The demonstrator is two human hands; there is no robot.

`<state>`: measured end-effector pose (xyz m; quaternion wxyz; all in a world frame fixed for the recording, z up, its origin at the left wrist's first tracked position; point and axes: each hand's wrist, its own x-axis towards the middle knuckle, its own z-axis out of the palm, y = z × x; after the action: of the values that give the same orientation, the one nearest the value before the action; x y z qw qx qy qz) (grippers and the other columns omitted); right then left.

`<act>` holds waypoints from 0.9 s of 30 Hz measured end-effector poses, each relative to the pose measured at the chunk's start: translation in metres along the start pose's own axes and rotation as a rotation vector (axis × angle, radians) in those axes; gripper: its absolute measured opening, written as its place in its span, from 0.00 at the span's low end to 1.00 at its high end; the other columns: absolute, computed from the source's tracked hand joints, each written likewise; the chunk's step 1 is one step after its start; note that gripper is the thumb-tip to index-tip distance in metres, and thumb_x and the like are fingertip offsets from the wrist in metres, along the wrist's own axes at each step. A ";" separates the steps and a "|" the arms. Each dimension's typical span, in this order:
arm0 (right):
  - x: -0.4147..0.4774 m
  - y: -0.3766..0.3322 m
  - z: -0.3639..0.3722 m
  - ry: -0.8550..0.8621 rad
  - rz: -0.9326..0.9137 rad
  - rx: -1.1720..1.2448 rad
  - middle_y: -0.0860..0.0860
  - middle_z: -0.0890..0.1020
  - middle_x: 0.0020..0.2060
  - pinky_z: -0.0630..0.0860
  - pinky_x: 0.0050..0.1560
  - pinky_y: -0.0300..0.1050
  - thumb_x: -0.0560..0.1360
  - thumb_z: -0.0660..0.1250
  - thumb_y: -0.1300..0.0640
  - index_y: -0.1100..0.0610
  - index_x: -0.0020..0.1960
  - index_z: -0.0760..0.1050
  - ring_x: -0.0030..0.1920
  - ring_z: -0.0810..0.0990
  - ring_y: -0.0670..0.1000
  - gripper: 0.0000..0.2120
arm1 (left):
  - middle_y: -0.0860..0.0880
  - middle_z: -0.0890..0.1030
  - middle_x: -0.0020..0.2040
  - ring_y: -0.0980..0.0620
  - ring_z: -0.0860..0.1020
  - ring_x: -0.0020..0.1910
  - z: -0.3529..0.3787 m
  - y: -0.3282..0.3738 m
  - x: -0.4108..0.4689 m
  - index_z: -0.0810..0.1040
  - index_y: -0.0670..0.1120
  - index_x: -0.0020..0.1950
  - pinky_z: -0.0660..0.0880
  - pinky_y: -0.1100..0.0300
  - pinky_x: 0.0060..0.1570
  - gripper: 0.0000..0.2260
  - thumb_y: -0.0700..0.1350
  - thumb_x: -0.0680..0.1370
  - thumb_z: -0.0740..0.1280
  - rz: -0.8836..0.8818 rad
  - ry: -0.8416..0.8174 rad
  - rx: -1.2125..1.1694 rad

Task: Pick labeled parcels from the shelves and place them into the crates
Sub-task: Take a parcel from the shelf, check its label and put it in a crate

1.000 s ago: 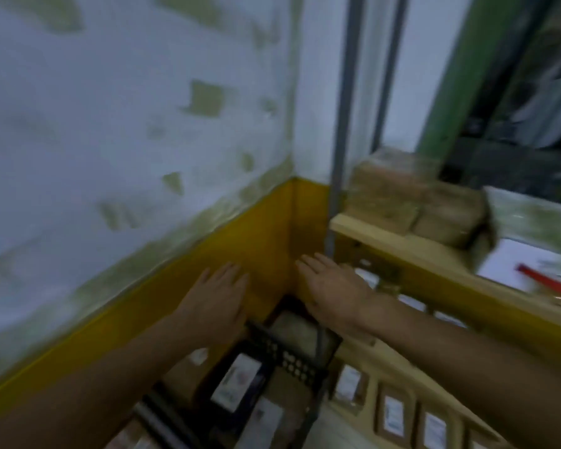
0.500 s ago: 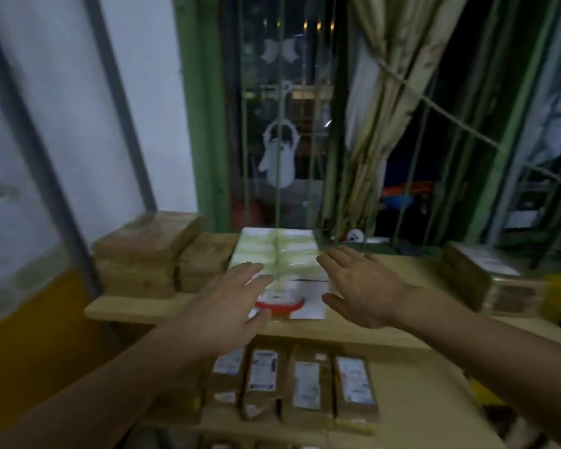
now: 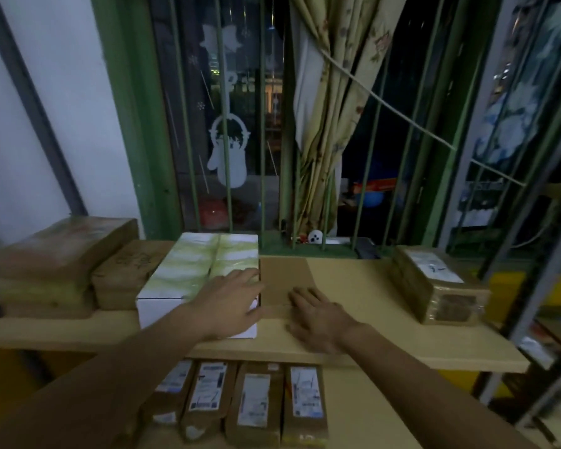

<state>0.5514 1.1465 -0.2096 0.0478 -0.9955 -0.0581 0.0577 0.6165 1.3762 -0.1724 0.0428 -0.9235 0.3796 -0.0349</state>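
Observation:
A white and green box (image 3: 193,273) lies on the top wooden shelf (image 3: 370,335) in front of the window. My left hand (image 3: 230,303) rests flat on the box's near right corner, fingers spread, not gripping. My right hand (image 3: 318,315) lies flat on the bare shelf just right of the box, fingers apart, holding nothing. A taped brown parcel with a white label (image 3: 434,283) sits at the shelf's right end. Several brown labeled parcels (image 3: 256,403) stand in a row on the shelf below. No crate is in view.
Brown wrapped parcels (image 3: 55,254) are stacked at the shelf's left end, one more (image 3: 123,273) beside the box. Green window bars (image 3: 259,124) and a tied curtain (image 3: 331,108) rise behind the shelf. A grey rack post (image 3: 36,102) slants on the left.
The view swung from the floor corner and black crate up to the shelf. Both hands moved forward and down: the left now lies on the white and green box, the right on the shelf.

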 end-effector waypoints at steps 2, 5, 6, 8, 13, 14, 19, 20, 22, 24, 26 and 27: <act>-0.006 -0.001 0.014 0.049 0.003 0.018 0.47 0.49 0.82 0.62 0.74 0.62 0.83 0.52 0.36 0.51 0.83 0.45 0.82 0.46 0.53 0.36 | 0.48 0.59 0.81 0.47 0.61 0.77 0.006 0.002 -0.008 0.65 0.54 0.78 0.66 0.45 0.70 0.33 0.67 0.78 0.44 0.007 0.024 0.021; -0.032 0.006 0.025 0.138 -0.008 0.042 0.47 0.53 0.81 0.63 0.75 0.60 0.80 0.55 0.33 0.49 0.83 0.49 0.81 0.48 0.53 0.37 | 0.52 0.67 0.77 0.51 0.65 0.75 0.008 0.017 -0.018 0.69 0.53 0.76 0.64 0.45 0.72 0.29 0.63 0.79 0.47 0.028 0.202 -0.153; -0.043 0.010 0.028 0.144 -0.030 0.027 0.46 0.54 0.81 0.64 0.73 0.60 0.79 0.60 0.33 0.48 0.82 0.50 0.80 0.50 0.53 0.39 | 0.53 0.71 0.73 0.52 0.69 0.72 0.008 0.026 -0.022 0.72 0.52 0.73 0.66 0.48 0.71 0.26 0.61 0.80 0.51 0.054 0.288 -0.256; -0.065 0.019 0.036 0.190 -0.077 -0.053 0.47 0.60 0.78 0.70 0.68 0.59 0.74 0.71 0.42 0.45 0.81 0.54 0.77 0.57 0.55 0.42 | 0.55 0.76 0.64 0.56 0.75 0.62 0.011 0.047 -0.032 0.77 0.50 0.68 0.73 0.54 0.62 0.20 0.56 0.81 0.56 0.097 0.438 -0.413; -0.095 0.026 0.047 0.478 -0.164 0.015 0.47 0.76 0.66 0.79 0.53 0.55 0.75 0.70 0.58 0.48 0.71 0.71 0.64 0.73 0.54 0.26 | 0.62 0.72 0.63 0.65 0.72 0.59 0.031 0.093 -0.050 0.77 0.54 0.65 0.74 0.64 0.58 0.13 0.52 0.82 0.59 0.132 0.413 -0.524; -0.099 0.025 0.047 0.526 -0.179 0.039 0.46 0.77 0.65 0.79 0.54 0.54 0.75 0.70 0.59 0.49 0.70 0.72 0.64 0.74 0.53 0.24 | 0.64 0.69 0.65 0.66 0.70 0.62 0.036 0.098 -0.051 0.74 0.56 0.67 0.74 0.66 0.58 0.14 0.51 0.83 0.60 0.114 0.390 -0.556; -0.135 0.016 0.041 0.843 -0.171 0.220 0.45 0.79 0.66 0.73 0.70 0.50 0.78 0.69 0.63 0.53 0.66 0.79 0.73 0.72 0.50 0.17 | 0.69 0.68 0.70 0.70 0.68 0.68 0.032 0.125 -0.059 0.70 0.64 0.72 0.74 0.73 0.55 0.17 0.52 0.84 0.62 -0.112 0.416 -1.105; -0.143 0.013 0.041 0.900 -0.165 0.244 0.46 0.80 0.65 0.71 0.72 0.49 0.79 0.69 0.64 0.55 0.64 0.81 0.73 0.72 0.51 0.15 | 0.68 0.72 0.68 0.71 0.71 0.65 0.030 0.132 -0.059 0.71 0.63 0.71 0.74 0.72 0.55 0.16 0.50 0.84 0.63 -0.190 0.463 -1.295; -0.159 -0.003 0.042 1.012 -0.155 0.286 0.47 0.81 0.64 0.69 0.73 0.46 0.81 0.66 0.62 0.58 0.58 0.83 0.73 0.72 0.53 0.09 | 0.66 0.79 0.60 0.70 0.78 0.57 0.026 0.144 -0.058 0.76 0.61 0.67 0.77 0.68 0.53 0.14 0.47 0.83 0.65 -0.363 0.500 -1.679; -0.172 -0.023 0.041 1.077 -0.154 0.347 0.48 0.81 0.63 0.67 0.73 0.42 0.82 0.63 0.57 0.58 0.48 0.84 0.73 0.73 0.53 0.12 | 0.62 0.83 0.58 0.61 0.82 0.55 0.023 0.155 -0.060 0.78 0.60 0.64 0.81 0.56 0.53 0.14 0.44 0.81 0.68 -0.442 0.456 -1.887; -0.182 -0.037 0.043 1.086 -0.146 0.428 0.47 0.80 0.65 0.66 0.73 0.40 0.78 0.64 0.60 0.55 0.47 0.83 0.74 0.71 0.52 0.09 | 0.58 0.82 0.62 0.54 0.82 0.60 0.025 0.162 -0.066 0.77 0.59 0.66 0.80 0.47 0.58 0.18 0.39 0.81 0.68 -0.413 0.469 -1.891; -0.186 -0.040 0.045 1.055 -0.114 0.504 0.45 0.78 0.68 0.66 0.73 0.39 0.75 0.64 0.61 0.52 0.53 0.82 0.76 0.69 0.51 0.12 | 0.57 0.81 0.65 0.53 0.80 0.63 0.025 0.165 -0.069 0.76 0.58 0.68 0.78 0.45 0.62 0.20 0.37 0.81 0.67 -0.377 0.513 -1.835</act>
<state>0.3577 1.1677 -0.2292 0.3086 -0.8429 -0.0644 -0.4360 0.4551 1.3096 -0.2167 -0.7845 -0.6076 0.1030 0.0683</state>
